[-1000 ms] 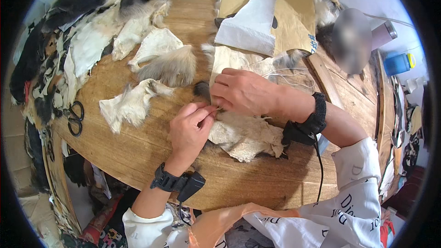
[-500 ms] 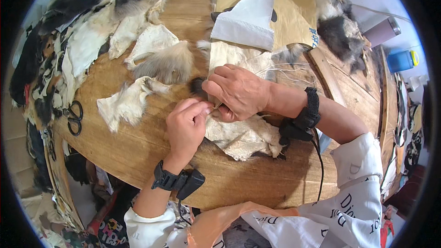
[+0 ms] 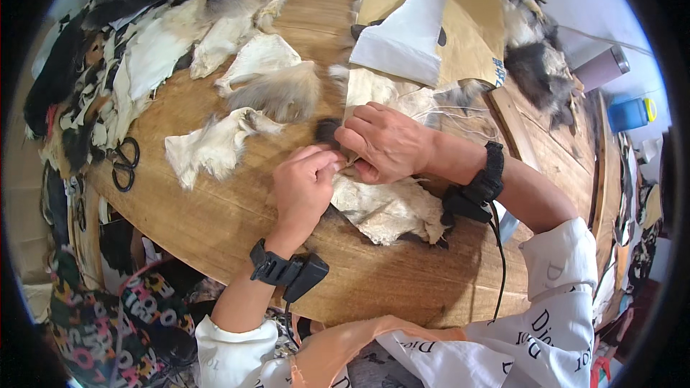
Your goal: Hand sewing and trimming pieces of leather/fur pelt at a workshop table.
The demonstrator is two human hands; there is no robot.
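Note:
A cream-coloured fur pelt, skin side up with dark hair at its edges, lies on the table beneath my hands. My left hand pinches at the pelt's edge, thumb against fingers. Touching close beside it, my right hand is bent over the same edge with its fingers closed. Whatever small thing may be between the fingertips is hidden. Loose white threads trail over the pelt to the right of my right hand. The pelt's upper part runs beneath a folded white sheet.
Several fur scraps lie to the left on the wooden table, with black-handled scissors by its edge. A tan board, a wooden strip and a dark fur heap are beyond my right hand. Cables hang from both wrist straps.
The view has shifted a little, so the table and furs appear farther right. Both hands keep closed at the pelt's edge. A colourful patterned cloth now shows more at the lower left.

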